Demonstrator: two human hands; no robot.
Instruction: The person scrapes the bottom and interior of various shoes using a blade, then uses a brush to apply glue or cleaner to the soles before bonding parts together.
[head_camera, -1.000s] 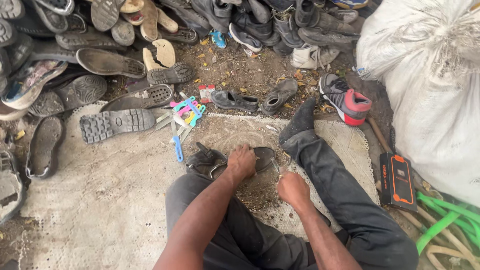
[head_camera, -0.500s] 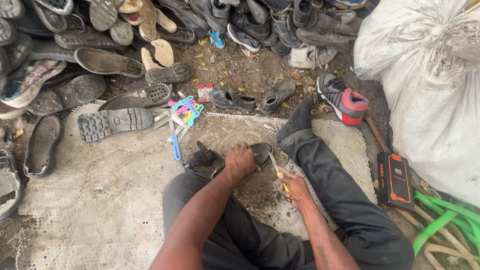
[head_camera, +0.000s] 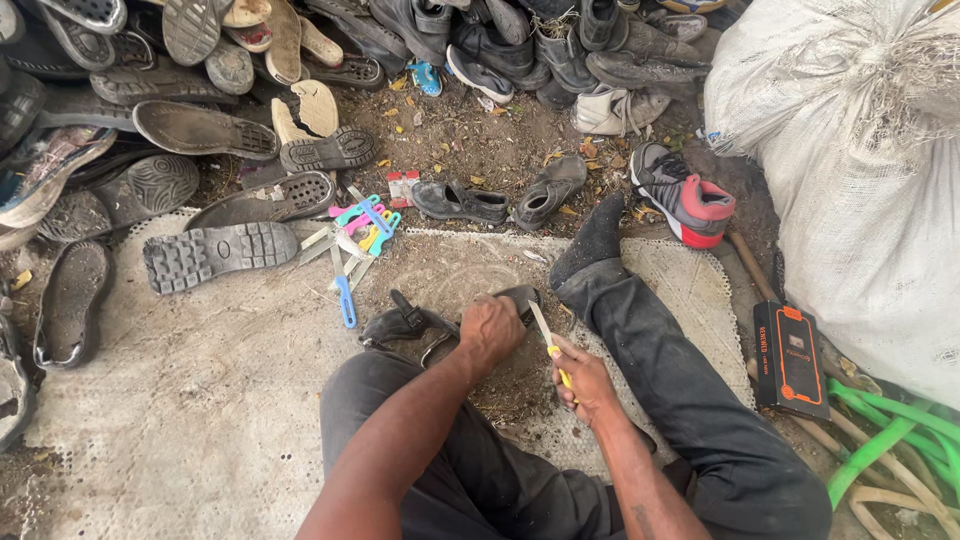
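The left hand (head_camera: 490, 330) is pressed down on a worn black leather shoe (head_camera: 420, 325) that lies on the pale woven mat (head_camera: 200, 420) on the ground, its fingers curled tight over the shoe's top. The right hand (head_camera: 585, 380) has its grip closed around the yellow handle of a small knife (head_camera: 545, 335) (the thin blade points up toward the shoe). Near them lie a bunch of coloured plastic-handled cutters (head_camera: 360, 225), a black ridged rubber sole (head_camera: 205, 255) and a grey and red sneaker (head_camera: 685, 195).
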